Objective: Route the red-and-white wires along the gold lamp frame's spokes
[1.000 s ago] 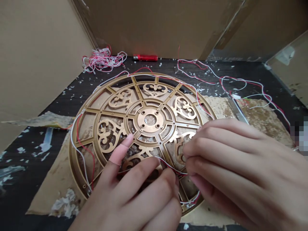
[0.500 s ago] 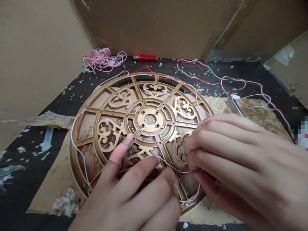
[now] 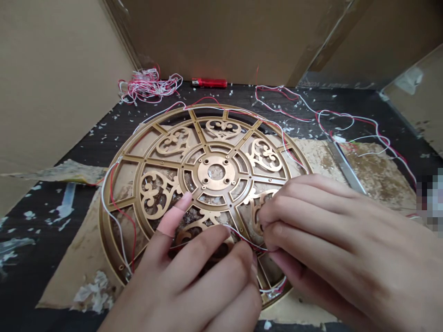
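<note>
A round gold openwork frame (image 3: 218,183) with spokes and scroll ornaments lies flat before me. Red and white wires (image 3: 119,219) run along its rim and cross its openings. Over the near part of the frame, my left hand (image 3: 204,281) is closed on the wire, its index finger stretched toward the hub; the fingertips at the wire are partly hidden. My right hand (image 3: 321,235) pinches the same red and white wire (image 3: 249,242) over the frame's right side. A soldered-looking wire joint (image 3: 275,293) sits on the near rim between the hands.
Beneath the frame is a stained cardboard sheet (image 3: 72,272) on a dark table (image 3: 20,276) strewn with white scraps. At the back lie a tangled wire bundle (image 3: 148,85) and a red lighter (image 3: 209,83). A metal ruler-like strip (image 3: 346,166) lies right. Cardboard walls (image 3: 221,41) surround the area.
My right hand has shifted slightly left and down, closer to my left hand, with the wire in its pinch. More of the metal strip shows. My left hand has barely moved.
</note>
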Tool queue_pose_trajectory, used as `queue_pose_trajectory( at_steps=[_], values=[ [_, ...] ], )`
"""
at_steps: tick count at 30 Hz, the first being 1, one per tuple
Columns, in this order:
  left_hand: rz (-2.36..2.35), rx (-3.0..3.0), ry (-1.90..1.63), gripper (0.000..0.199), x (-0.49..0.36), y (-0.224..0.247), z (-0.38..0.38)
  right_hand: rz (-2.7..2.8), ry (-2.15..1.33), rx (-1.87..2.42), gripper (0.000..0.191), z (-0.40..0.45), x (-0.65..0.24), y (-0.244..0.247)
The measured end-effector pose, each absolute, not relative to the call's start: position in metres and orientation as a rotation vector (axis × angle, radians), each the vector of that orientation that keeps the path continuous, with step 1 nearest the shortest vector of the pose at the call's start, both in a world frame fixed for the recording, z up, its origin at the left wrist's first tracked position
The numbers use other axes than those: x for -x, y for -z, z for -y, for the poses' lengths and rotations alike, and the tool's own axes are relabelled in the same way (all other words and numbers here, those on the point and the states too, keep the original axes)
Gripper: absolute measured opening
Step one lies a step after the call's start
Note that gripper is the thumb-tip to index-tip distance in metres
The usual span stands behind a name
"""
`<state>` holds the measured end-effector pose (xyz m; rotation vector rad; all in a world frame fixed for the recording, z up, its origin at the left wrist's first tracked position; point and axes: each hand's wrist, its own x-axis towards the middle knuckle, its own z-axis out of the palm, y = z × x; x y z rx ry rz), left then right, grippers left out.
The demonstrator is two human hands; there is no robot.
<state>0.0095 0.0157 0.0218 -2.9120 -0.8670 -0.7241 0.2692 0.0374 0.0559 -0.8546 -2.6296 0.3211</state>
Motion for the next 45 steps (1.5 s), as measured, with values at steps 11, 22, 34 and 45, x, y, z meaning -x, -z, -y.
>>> queue_pose_trajectory(
  at_steps=[11,22,34,45],
  values=[
    [0.964,2.833,0.949,0.014,-0.006,-0.016,-0.011,2.637,-0.216,0.84,0.039,-0.045,-0.281,-0.064],
    [0.973,2.851,0.873,0.011,-0.008,-0.02,-0.009,2.711,-0.119,0.786,0.03,-0.036,-0.277,-0.061],
    [0.932,2.852,0.845,0.012,-0.007,-0.019,-0.012,2.665,-0.134,0.734,0.02,-0.037,-0.273,-0.055],
    [0.966,2.853,0.977,0.025,-0.013,-0.015,-0.011,2.686,-0.13,0.756,0.017,-0.035,-0.275,-0.056]
  ],
)
